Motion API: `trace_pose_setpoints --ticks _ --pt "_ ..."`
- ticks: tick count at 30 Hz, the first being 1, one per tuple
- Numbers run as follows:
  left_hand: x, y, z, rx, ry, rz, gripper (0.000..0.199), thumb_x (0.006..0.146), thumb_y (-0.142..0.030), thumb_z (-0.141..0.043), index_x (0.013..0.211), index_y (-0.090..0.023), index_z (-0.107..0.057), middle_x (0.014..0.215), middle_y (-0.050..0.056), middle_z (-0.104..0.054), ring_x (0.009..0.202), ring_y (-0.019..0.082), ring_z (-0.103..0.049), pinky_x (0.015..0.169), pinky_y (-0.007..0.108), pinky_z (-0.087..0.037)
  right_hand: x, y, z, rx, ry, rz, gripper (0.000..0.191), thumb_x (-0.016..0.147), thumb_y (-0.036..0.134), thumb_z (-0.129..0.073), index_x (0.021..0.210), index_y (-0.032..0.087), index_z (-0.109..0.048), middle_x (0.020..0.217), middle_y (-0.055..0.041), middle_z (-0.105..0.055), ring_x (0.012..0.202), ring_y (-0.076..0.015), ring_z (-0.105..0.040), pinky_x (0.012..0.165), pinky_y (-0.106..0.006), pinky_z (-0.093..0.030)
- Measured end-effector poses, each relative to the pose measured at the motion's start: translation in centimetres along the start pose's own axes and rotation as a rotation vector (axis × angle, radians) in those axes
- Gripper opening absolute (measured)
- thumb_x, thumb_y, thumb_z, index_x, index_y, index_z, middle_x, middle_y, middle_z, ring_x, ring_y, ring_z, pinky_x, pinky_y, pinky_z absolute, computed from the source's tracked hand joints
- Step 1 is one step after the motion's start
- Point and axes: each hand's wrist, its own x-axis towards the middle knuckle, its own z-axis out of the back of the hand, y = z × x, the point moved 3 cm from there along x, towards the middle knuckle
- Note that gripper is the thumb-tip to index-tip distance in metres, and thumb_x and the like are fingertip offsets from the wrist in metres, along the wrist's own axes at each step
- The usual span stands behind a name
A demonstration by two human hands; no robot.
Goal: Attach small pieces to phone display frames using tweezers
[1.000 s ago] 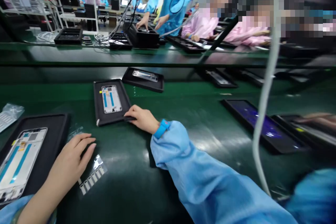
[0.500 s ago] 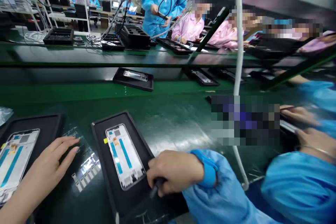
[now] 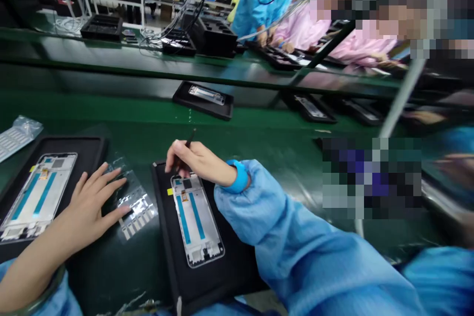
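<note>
My right hand (image 3: 196, 158), with a blue band at the wrist, is closed around a dark slim tool (image 3: 191, 137) whose end sticks up past the fingers; its exact kind is hidden. That hand hovers at the top end of a phone frame (image 3: 192, 222) with blue strips and a yellow tab. The frame lies in a black tray (image 3: 168, 256). My left hand (image 3: 94, 202) has its fingers spread over the edge of a clear plastic sheet (image 3: 138, 202) bearing several small pale stickers. Whether the fingertips press on the sheet, I cannot tell.
To the left, a second phone frame (image 3: 40, 192) lies in another black tray (image 3: 92, 145), near a plastic-wrapped strip sheet (image 3: 18, 136). Farther back is a tray (image 3: 181, 96) with a phone frame. A white pole (image 3: 398, 103) rises at right. Co-workers sit beyond the green shelf.
My right hand has moved from the lower right side of the phone frame to its top end, still with the tool. My left fingers have spread. The view has shifted.
</note>
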Motion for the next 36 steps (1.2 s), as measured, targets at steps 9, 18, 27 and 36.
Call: trace_pose_setpoints --ticks 9,18,27,36 --pt "-0.3 -2.4 1.1 0.040 0.061 0.002 0.052 0.086 -0.053 -0.045 0.126 -0.021 -0.050 0.141 0.010 -0.044 0.138 0.030 -0.025 0.110 0.060 -0.013 2.8 -2.1 -4.2 0.294 0.002 -0.086 0.032 0.071 0.039 -0.071 0.086 0.016 -0.055 0.072 0.0014 -0.063 0.068 -0.0122 -0.067 0.067 -0.028 -0.056" --pt "-1.4 -3.8 1.3 0.136 -0.023 0.006 0.058 0.085 -0.055 -0.047 0.125 -0.013 -0.051 0.135 0.014 -0.050 0.133 0.032 -0.033 0.110 0.059 -0.014 2.3 -2.6 -5.2 -0.125 0.029 -0.006 0.023 0.080 0.039 -0.062 0.086 0.018 -0.056 0.073 0.0001 -0.065 0.070 -0.0135 -0.065 0.069 -0.027 -0.051" --pt "-5.2 -6.4 0.2 0.159 -0.106 0.122 0.047 0.087 -0.042 -0.051 0.126 -0.017 -0.051 0.127 0.011 -0.057 0.118 0.030 -0.053 0.110 0.060 -0.012 1.3 -2.6 -7.6 -0.106 0.106 -0.083 0.020 0.081 0.038 -0.060 0.085 0.019 -0.055 0.069 0.0017 -0.065 0.070 -0.0136 -0.066 0.066 -0.025 -0.051" --pt "-5.2 -6.2 0.0 0.092 -0.217 0.182 0.037 0.085 -0.036 -0.055 0.120 -0.023 -0.057 0.119 0.007 -0.064 0.111 0.028 -0.059 0.109 0.056 -0.019 1.9 -4.1 -9.0 0.029 0.086 -0.156 0.022 0.081 0.040 -0.060 0.083 0.020 -0.053 0.063 0.0024 -0.064 0.061 -0.0145 -0.068 0.058 -0.025 -0.053"
